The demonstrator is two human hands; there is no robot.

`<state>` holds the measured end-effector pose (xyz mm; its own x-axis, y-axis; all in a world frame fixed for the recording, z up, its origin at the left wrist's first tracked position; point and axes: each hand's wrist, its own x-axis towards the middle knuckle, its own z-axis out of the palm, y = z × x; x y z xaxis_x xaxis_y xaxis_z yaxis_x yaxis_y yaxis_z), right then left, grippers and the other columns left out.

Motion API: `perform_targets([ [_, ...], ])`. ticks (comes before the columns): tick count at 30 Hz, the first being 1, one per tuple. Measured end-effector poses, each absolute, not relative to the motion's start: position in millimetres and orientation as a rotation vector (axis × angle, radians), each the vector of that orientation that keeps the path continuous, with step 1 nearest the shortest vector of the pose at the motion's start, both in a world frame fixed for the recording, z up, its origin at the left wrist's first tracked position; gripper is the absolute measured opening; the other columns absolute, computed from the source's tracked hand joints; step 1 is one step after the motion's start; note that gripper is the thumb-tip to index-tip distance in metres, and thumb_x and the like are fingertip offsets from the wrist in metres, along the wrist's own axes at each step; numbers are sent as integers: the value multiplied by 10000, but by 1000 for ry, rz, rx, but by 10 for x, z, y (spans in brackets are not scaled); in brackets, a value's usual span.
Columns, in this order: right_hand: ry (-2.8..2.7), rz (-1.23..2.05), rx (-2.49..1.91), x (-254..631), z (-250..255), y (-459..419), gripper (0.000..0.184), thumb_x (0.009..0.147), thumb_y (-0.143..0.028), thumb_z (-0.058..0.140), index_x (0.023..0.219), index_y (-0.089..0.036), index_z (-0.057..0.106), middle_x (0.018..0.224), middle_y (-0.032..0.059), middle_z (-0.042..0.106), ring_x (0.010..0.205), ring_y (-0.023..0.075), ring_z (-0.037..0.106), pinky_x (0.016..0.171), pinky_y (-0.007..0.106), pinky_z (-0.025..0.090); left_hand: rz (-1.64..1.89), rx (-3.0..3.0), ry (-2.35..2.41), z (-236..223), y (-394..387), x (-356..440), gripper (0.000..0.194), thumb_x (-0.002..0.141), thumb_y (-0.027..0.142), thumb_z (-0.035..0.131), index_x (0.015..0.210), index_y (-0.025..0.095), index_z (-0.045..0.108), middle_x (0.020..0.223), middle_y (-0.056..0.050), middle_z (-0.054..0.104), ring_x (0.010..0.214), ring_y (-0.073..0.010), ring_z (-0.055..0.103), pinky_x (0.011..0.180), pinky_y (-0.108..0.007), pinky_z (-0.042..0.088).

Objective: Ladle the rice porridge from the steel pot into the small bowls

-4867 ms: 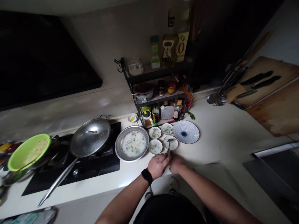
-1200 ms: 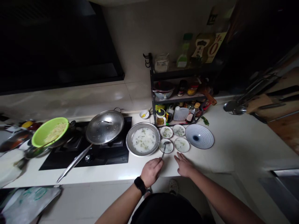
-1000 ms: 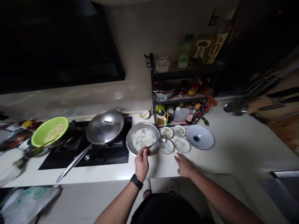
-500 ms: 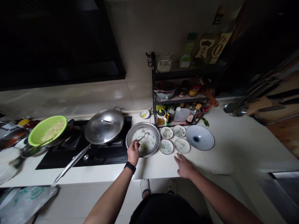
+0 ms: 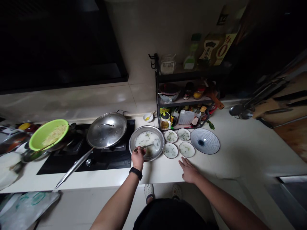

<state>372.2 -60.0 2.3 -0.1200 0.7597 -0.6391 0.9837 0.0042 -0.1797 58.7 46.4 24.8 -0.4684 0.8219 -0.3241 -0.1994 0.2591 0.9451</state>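
Counter: carried a basin; right of it, four dishes and a bowl.
Hob: bore a lidded pan.
Rack: stood far, held bottles.

Basin sits left of four dishes.

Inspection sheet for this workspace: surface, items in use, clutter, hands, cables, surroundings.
Surface: pale counter, with a black stove set in it.
Items in use: metal basin of whitish liquid with green bits, spoon in it; four small dishes beside it, similar contents.
Clutter: patterned bowl right of the dishes; green leaf sprig behind it.
Left hand: grips the spoon over the basin.
Right hand: open, fingers spread, near the lower right dish; counter contact unclear.
Cables: nothing seen.
Surroundings: lidded pan on the stove, light green bowl further left, condiment rack behind the dishes.
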Motion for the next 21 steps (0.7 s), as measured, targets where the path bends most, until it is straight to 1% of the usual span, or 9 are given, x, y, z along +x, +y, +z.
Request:
perform_targets([
  [3,1920,-869,1798,3719,36,-594,997,698,-226,607,1617,-111,236,1719,116,9,1578,323,5,1264,413,55,1411,458,1571,305,443,566,164,925,288,604,997,142,623,687,-70,733,644,-234,757,673,-356,636],
  [6,1910,-870,1789,3717,47,-587,1005,698,-219,612,1618,-107,225,1718,128,6,1577,324,9,1262,400,64,1410,422,1571,397,422,530,138,923,274,613,964,142,620,669,-64,729,641,-233,757,687,-361,637],
  [9,1927,-850,1779,3715,60,-584,996,704,-226,613,1616,-102,232,1716,143,20,1577,323,21,1260,388,79,1412,441,1576,488,403,476,153,927,285,616,969,139,612,668,-63,728,646,-230,758,703,-370,637],
  [17,1921,-852,1778,3718,55,-586,996,715,-252,613,1620,-110,222,1720,118,10,1578,324,4,1262,421,69,1460,468,1587,685,397,360,192,914,306,616,997,133,606,670,-63,727,673,-243,765,740,-405,639],
  [21,1927,-839,1775,3727,24,-589,1004,712,-265,605,1624,-126,210,1719,106,5,1578,322,19,1261,433,62,1460,492,1583,718,405,319,232,905,341,628,1011,136,605,686,-70,734,713,-252,773,744,-408,642],
])
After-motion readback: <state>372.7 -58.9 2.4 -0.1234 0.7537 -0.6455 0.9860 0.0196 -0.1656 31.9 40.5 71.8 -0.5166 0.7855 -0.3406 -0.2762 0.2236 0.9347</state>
